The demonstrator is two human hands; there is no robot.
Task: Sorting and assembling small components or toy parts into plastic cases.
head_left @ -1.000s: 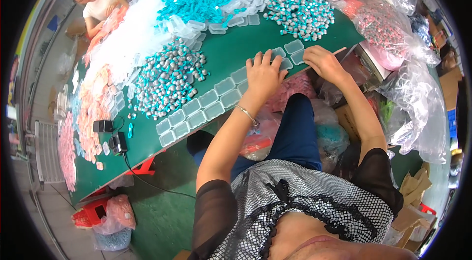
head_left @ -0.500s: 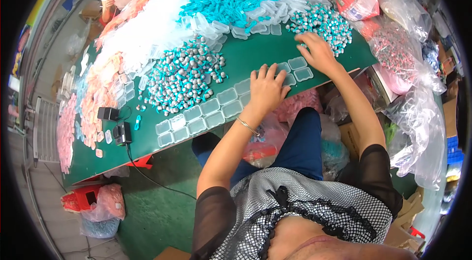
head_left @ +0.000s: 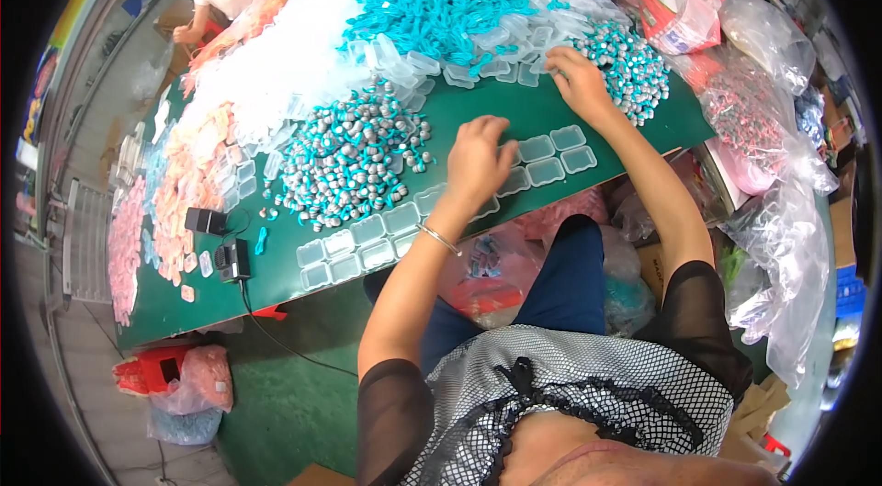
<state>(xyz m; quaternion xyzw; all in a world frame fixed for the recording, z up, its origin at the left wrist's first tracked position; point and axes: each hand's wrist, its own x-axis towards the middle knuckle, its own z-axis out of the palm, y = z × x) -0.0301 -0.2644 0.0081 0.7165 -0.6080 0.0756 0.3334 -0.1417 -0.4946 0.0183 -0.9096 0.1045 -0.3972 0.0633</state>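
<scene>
Clear plastic trays, round-cornered, in two rows on a green table
Behind their left half, one grey-and-teal heap; over their middle, the left hand, loosely curled, hides several: total and grip I cannot tell; behind their right end, the right hand, fingers parted, empty, beside a second heap.

text: dark print | on: brown carton | elsewhere: nothing legible

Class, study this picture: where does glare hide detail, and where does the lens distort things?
Head view: glare bleaches the white plastic heap left of the turquoise pile, while the clear trays show readable outlines; head view: the front edge of the green table bows, and black fills the corners.
</scene>
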